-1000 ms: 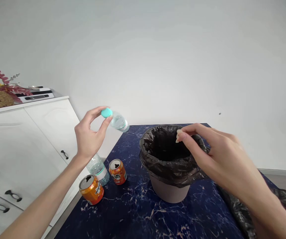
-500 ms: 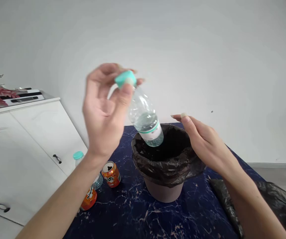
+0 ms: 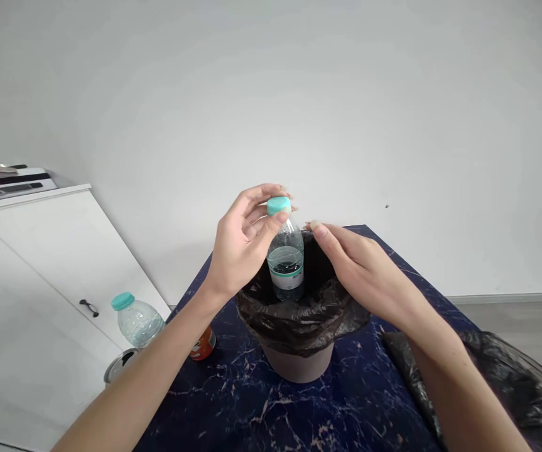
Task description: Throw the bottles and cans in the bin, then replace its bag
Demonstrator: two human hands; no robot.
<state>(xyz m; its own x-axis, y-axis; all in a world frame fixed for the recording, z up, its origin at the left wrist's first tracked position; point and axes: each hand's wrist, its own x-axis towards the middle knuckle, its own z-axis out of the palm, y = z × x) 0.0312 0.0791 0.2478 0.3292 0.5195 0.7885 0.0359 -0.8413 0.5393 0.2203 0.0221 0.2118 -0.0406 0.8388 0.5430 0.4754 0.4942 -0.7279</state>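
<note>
My left hand (image 3: 237, 242) grips a clear plastic water bottle (image 3: 286, 254) by its turquoise cap. The bottle is upright, partly full, with its bottom inside the mouth of a trash bin (image 3: 296, 367). A black garbage bag (image 3: 299, 326) lines the bin and folds over its rim. My right hand (image 3: 362, 260) is at the bin's right side, fingers stretched out and held together, over the bag's edge. Whether it touches the bag there I cannot tell. Nothing shows in its grasp.
Left of the bin, partly behind my left forearm, are another water bottle (image 3: 136, 320), an orange soda can (image 3: 203, 345) and a can top (image 3: 119, 364). A black plastic bag (image 3: 501, 376) lies at the right of the dark blue marbled table (image 3: 252, 408). A white cabinet (image 3: 54, 270) stands at left.
My left hand has moved right and down, lowering the bottle into the bin's mouth. The bottle has gone from tilted to upright. My right hand stays beside the rim.
</note>
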